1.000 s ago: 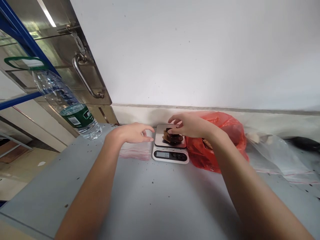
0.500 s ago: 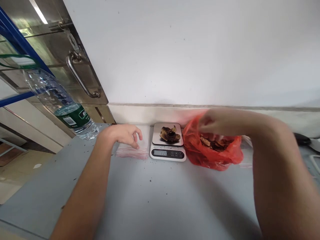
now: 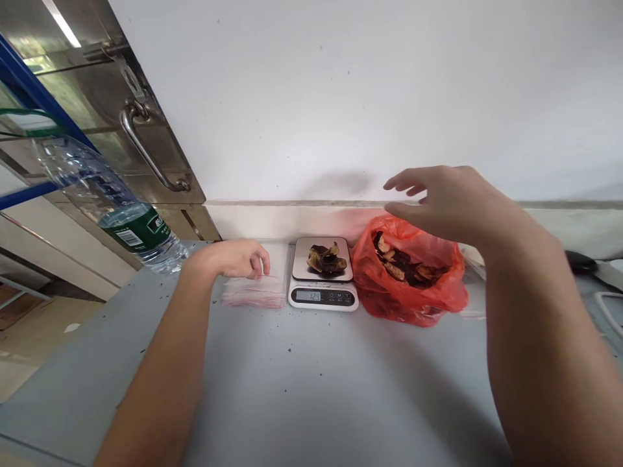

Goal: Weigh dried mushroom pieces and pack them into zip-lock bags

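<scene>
My right hand (image 3: pixel 438 198) hovers over the back of a red plastic bag (image 3: pixel 413 311), thumb and fingers apart and nothing between them. Dried brown slices (image 3: pixel 409 267) fill the bag's open mouth. Left of it stands a white digital kitchen scale (image 3: pixel 323 297), its display reading what looks like 12.4. A small heap of curled dried slices (image 3: pixel 327 259) rests on the scale's plate. Beside the scale, my left hand (image 3: pixel 238 259) has its fingers curled down onto a stack of clear zip bags (image 3: pixel 254 297), seemingly pinching the top one; the thumb is partly hidden.
A large water bottle (image 3: pixel 139 228) with a green label leans at the left, near a metal door handle (image 3: pixel 148 152). The white wall (image 3: pixel 311 117) rises behind the grey table (image 3: pixel 302 402). Dark crumbs dot the tabletop. A black-handled tool (image 3: pixel 581 263) lies far right.
My right hand has risen out of the red bag and opened. My left fingers have curled in on the zip bags. The scale's display has gone from about 11.9 to 12.4.
</scene>
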`<state>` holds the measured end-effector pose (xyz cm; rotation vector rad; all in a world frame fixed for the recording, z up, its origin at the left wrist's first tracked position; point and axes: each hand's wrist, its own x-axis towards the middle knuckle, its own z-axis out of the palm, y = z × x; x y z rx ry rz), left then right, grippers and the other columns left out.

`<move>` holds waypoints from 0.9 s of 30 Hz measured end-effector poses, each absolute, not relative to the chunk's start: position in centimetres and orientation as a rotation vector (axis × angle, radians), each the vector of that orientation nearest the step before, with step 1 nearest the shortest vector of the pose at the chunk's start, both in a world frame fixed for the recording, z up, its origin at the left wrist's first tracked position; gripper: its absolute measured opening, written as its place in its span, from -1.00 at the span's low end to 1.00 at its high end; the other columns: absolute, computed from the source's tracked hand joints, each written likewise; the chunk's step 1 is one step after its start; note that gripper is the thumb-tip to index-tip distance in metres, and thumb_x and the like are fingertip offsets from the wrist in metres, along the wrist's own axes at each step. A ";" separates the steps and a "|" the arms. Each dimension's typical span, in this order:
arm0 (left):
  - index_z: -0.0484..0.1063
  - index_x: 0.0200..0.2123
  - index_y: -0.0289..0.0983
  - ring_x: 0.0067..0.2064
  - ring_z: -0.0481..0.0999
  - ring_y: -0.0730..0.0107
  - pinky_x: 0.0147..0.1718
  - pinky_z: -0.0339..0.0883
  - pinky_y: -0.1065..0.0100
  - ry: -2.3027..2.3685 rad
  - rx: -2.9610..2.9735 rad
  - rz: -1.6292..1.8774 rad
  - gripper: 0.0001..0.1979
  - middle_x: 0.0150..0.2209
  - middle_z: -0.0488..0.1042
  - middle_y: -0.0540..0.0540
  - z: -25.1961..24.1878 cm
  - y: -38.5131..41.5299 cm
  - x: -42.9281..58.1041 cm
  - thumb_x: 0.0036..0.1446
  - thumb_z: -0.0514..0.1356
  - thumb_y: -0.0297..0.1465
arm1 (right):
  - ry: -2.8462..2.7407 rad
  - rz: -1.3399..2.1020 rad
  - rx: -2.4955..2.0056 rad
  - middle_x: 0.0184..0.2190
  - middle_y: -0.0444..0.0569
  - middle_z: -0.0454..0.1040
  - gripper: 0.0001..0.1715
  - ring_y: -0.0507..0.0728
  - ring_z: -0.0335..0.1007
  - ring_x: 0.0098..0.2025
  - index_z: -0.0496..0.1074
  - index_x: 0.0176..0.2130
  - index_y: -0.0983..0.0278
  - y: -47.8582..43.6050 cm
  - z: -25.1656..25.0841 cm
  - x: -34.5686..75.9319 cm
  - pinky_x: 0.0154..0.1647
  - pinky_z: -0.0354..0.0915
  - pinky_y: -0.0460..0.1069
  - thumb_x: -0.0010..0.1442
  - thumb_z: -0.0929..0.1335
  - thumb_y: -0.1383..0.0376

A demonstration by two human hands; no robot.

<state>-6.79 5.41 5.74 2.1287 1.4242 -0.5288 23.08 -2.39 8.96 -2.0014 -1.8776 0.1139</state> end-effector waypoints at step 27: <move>0.47 -0.16 -0.13 -0.15 0.55 0.13 -0.33 0.28 0.31 1.427 2.164 -0.455 -0.56 -0.13 0.61 -0.03 6.0 5.0 -6.7 -0.22 0.14 -0.46 | -2.385 0.339 -1.678 0.00 0.03 0.64 -0.60 0.21 0.55 -0.03 0.70 -0.21 0.22 1.9 3.5 19.2 -0.03 0.43 -0.01 0.12 0.35 0.56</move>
